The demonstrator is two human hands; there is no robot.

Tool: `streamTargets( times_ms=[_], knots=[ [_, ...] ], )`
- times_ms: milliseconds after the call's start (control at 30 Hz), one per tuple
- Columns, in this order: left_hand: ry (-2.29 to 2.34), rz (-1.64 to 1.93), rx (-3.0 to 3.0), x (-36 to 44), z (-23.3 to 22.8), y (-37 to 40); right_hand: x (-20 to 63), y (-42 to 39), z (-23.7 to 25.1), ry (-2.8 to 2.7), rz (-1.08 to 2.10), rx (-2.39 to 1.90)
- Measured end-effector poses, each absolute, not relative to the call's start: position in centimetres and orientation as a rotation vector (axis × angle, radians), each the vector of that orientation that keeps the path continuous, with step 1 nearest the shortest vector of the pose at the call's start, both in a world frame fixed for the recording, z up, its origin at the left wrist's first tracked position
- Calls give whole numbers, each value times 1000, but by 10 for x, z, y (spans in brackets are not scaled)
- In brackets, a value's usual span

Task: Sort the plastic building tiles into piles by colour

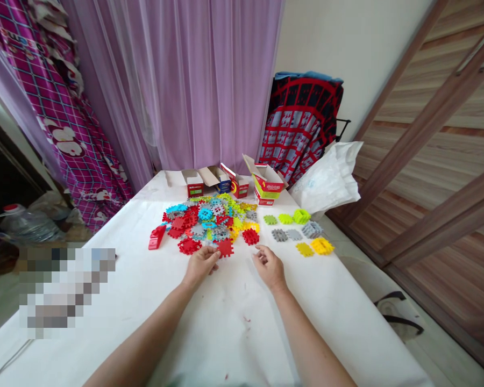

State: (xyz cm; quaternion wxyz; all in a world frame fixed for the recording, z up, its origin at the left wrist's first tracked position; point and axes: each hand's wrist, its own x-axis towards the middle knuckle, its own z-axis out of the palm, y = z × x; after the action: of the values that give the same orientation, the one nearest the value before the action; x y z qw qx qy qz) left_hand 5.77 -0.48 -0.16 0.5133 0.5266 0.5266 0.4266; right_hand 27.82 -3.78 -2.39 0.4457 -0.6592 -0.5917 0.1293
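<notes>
1 red tile—held (left hand).

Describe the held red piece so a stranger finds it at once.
On the white table, find the big colourful heap. Just before it, the left hand pinches a flat red toothed piece. Unlike the red pieces either side, this one is held.

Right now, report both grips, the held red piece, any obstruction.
Left grip pinching red piece at its edge. Right grip half-curled, no piece visible. Possible snag: heaped pieces just beyond.
</notes>
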Motion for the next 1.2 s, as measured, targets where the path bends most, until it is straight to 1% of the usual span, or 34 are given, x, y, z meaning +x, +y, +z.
streamTargets(
  times_ms=[100, 233, 567, 667, 833, 1033, 1200],
  knots=[
    [1233, 970, 1245, 73, -3, -5, 260, -42, -20, -1588, 249, -1530],
    [1193, 905, 1241, 90, -4, -6, 247, -43, -15, -1687, 190, -1565],
    [1152, 796, 1300, 89, 1, -4, 251, -43, -21, -1579, 185, -1666],
    [1169, 794, 1312, 89, -1, -5, 266, -43, -23, -1498, 182, -1747],
    [1188, 812, 1323, 89, -4, -9, 317, -39, -22, -1333, 51, -2001],
    [1169, 819, 1312, 88, -4, -12, 339, -29, -12, -1434, 59, -2213],
    [1161, 824, 1303, 86, -1, -13, 342, -23, -8, -1562, 51, -2264]
  ],
)
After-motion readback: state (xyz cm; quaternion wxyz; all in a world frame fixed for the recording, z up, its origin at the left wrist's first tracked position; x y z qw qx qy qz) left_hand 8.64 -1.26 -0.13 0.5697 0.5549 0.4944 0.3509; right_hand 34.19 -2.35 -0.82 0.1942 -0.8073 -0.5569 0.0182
